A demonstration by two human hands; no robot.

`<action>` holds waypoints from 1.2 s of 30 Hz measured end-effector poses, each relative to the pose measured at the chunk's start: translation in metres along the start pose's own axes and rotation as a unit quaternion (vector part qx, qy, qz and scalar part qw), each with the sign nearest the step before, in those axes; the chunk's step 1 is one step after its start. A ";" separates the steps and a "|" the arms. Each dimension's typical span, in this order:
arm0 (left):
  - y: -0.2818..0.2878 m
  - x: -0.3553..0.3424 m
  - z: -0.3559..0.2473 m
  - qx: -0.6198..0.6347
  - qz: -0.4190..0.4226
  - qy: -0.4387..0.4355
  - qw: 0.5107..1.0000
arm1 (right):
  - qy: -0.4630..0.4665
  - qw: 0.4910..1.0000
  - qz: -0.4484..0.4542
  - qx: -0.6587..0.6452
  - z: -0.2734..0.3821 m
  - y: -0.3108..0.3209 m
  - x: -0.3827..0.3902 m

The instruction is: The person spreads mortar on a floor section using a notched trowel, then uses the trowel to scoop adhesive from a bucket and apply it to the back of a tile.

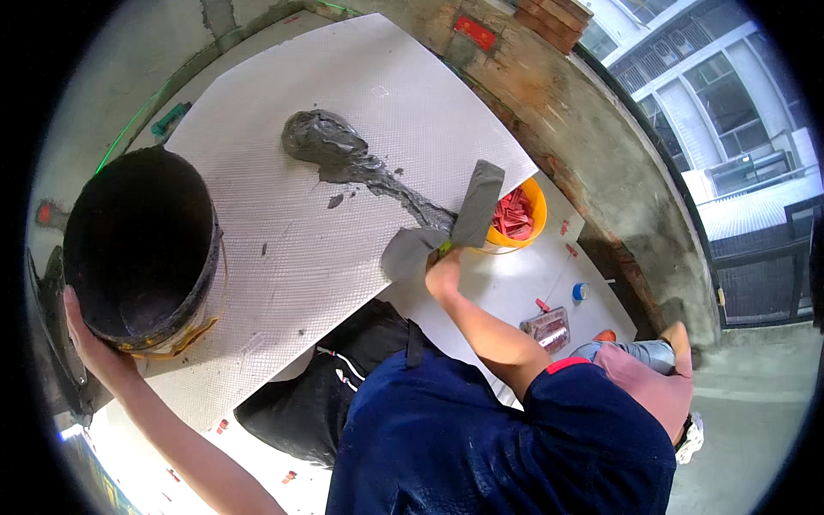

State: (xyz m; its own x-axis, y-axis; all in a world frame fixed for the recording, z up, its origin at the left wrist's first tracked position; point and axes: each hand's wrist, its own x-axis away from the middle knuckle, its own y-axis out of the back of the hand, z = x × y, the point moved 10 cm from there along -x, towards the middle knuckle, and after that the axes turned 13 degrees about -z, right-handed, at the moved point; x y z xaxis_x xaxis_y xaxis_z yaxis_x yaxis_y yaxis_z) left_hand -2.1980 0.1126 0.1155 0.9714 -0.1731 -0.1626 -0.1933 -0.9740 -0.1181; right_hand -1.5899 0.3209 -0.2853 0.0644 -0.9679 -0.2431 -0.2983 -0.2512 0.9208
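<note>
My left hand (90, 339) grips the side of a large black bucket (142, 232) at the left, its dark inside facing up. My right hand (442, 275) is closed round the handle of a flat trowel (476, 202), its blade coated in grey paste, over the right edge of a large white tile (232, 103) with a textured grid back. A lump of wet grey mortar (322, 137) lies on the tile, with a smeared trail running down to the trowel.
Beyond the tile edge stand a yellow bucket (536, 206) of red wedges and a blue tape roll (580, 292) on laid floor tiles (566, 266). A co-worker in pink (648, 382) crouches at the right. A rough wall with stacked bricks (554, 21) runs behind; a window (721, 103) is at upper right.
</note>
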 end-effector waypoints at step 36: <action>-0.025 -0.004 -0.016 -0.099 0.026 -0.049 0.993 | -0.302 0.521 0.317 -0.733 -0.051 0.089 0.120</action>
State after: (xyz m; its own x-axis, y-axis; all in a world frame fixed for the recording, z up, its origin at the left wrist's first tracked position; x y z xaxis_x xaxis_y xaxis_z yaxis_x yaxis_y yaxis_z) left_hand -2.1951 0.1357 0.1351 0.9407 -0.2186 -0.2595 -0.2026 -0.9754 0.0874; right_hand -1.5598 0.1822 -0.2172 -0.0471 -0.7934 0.6068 0.9986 -0.0521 0.0094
